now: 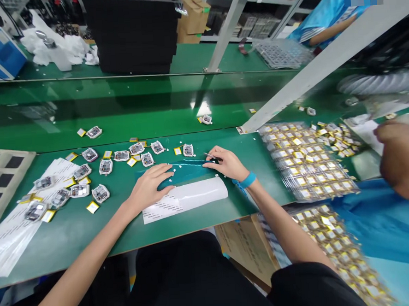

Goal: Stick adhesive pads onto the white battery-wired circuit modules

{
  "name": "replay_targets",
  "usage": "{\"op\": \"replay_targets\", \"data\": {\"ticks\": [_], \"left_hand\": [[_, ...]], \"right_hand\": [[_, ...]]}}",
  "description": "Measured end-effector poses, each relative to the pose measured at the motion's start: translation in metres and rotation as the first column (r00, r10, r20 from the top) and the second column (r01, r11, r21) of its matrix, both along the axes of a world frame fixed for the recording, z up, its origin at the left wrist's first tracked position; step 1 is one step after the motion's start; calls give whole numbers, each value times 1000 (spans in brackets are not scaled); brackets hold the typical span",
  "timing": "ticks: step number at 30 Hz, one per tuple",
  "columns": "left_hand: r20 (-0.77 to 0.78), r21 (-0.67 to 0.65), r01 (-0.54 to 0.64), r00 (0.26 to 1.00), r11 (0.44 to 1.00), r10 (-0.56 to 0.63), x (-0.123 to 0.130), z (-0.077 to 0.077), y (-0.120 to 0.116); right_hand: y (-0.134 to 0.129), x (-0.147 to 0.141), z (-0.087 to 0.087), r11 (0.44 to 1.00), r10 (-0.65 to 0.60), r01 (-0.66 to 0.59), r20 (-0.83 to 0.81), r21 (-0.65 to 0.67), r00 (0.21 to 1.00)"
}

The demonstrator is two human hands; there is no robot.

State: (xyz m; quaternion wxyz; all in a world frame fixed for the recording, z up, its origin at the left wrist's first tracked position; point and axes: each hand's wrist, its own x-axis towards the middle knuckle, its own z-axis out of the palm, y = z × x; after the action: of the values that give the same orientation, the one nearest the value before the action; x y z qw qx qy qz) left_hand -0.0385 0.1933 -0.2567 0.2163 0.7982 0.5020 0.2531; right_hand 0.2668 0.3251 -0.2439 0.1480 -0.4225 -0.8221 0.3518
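Observation:
A strip of translucent blue film [191,171] dotted with small white bits lies on the green bench. My left hand [153,184] rests flat on its left end, fingers stretched out and thumb apart. At the film's right end, my right hand [227,163] has its fingers closed around thin metal tweezers [210,156], and its fingertips touch the film edge. Just below lies a white printed label sheet [193,196] with its right end curling up. Beyond the film is a small white-framed circuit unit [188,150] with a yellow-edged battery [177,151] beside it.
Several similar circuit units [105,166] are scattered on the left, some on white paper strips [12,241]. Clear trays of batteries [305,160] stand at right. A slanted white post [291,92] rises behind. A co-worker's arm [401,159] is at far right.

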Motion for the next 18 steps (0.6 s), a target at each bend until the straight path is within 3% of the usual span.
{"op": "replay_targets", "data": {"ticks": [4, 8, 11, 13, 18], "left_hand": [[-8, 64, 3, 1000, 998, -3, 0, 8, -4], [-31, 230, 92, 996, 969, -87, 0, 20, -18], [-78, 346, 180, 983, 921, -164, 4, 22, -28], [-86, 341, 197, 980, 919, -178, 7, 19, -30], [-43, 243, 183, 983, 953, -178, 11, 11, -29]], "right_hand": [[5, 0, 4, 999, -27, 25, -37, -45, 999], [29, 5, 22, 996, -73, 70, -64, -50, 995], [60, 9, 38, 994, -111, 110, -79, -21, 991], [85, 8, 43, 990, -137, 138, -78, 7, 987], [157, -19, 32, 977, -196, 198, -34, 80, 980]]}}
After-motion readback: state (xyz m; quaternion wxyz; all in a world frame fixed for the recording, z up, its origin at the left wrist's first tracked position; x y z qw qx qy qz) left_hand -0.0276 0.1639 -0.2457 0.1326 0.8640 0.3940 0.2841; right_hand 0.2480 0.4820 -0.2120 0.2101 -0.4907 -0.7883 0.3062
